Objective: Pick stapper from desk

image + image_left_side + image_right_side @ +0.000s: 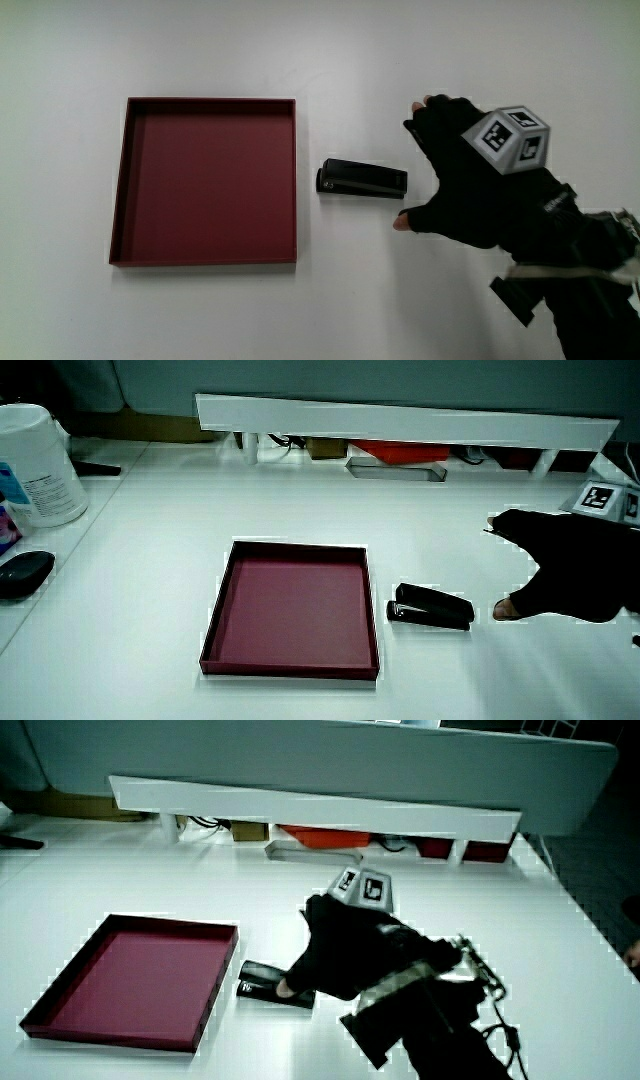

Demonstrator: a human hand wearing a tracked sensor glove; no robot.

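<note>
A black stapler (pixel 362 180) lies flat on the white table beside the dark red tray (pixel 120 180); both side views show the stapler (pixel 430 607) (pixel 262 984) too. The gloved hand (pixel 418 165) hovers just beside the stapler, on the side away from the tray. Its fingers (pixel 432 112) and thumb (pixel 412 220) are spread wide and hold nothing. The patterned cube (pixel 510 138) sits on the back of the hand. In a side view the hand (pixel 300 955) partly covers one end of the stapler.
The tray (pixel 215 625) holds nothing. A white canister (pixel 35 465) and a black mouse (pixel 22 573) stand at the table's edge in a side view. A low white partition (pixel 400 420) runs along the table, with a grey tray (pixel 395 468) by it.
</note>
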